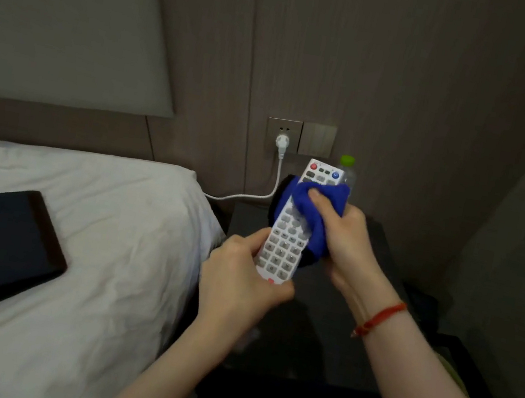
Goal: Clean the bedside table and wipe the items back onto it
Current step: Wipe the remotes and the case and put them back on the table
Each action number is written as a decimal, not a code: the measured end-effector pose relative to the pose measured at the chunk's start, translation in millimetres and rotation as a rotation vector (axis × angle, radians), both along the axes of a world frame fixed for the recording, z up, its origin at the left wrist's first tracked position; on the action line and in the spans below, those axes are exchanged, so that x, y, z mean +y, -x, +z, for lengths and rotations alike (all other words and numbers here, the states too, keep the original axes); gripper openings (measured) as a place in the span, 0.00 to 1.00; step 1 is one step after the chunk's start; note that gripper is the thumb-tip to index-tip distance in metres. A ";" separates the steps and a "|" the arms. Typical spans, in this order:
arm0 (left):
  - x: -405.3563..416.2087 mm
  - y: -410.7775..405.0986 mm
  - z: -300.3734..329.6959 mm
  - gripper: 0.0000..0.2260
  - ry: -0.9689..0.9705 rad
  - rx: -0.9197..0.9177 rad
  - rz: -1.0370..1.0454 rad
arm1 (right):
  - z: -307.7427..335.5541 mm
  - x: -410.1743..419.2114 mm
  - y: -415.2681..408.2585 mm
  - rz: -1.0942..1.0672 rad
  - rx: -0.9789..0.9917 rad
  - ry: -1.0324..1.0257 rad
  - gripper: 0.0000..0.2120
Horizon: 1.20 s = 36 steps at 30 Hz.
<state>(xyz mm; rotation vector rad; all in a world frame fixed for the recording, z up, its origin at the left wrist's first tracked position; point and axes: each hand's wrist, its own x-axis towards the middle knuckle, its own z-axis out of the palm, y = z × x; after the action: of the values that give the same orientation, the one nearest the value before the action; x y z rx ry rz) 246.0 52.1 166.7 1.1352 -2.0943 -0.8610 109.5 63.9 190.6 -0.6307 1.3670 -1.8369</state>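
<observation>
While hands (240, 282) hold, remote (290, 234), cloth (317, 204), unreadable keys

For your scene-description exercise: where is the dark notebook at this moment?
In the head view, the dark notebook lies flat on the white bed at lower left, well left of both hands and the remote.

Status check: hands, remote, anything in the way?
Left hand grips remote at its near end. Right hand presses blue cloth onto its buttons. Bottle stands behind; nothing in the way.
</observation>
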 end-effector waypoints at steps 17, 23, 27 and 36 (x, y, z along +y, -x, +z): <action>4.6 -5.0 -6.1 0.30 -0.013 -0.015 0.012 | -26.6 22.2 -17.2 0.296 -0.152 -0.083 0.16; 9.8 -7.3 -9.5 0.34 0.039 -0.112 -0.035 | -16.1 18.5 -3.2 0.174 -0.134 -0.054 0.16; 16.2 -8.2 -12.3 0.34 0.033 -0.076 -0.058 | 12.3 5.1 23.2 -0.006 -0.135 0.019 0.17; 6.4 5.4 -11.1 0.29 0.037 0.018 0.031 | -18.2 32.7 -17.3 0.341 -0.175 -0.088 0.14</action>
<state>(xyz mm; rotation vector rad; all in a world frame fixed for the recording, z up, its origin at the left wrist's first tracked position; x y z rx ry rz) 240.6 58.5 155.6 1.1340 -2.0641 -0.8116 126.8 96.6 172.5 -0.6009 1.1395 -1.5139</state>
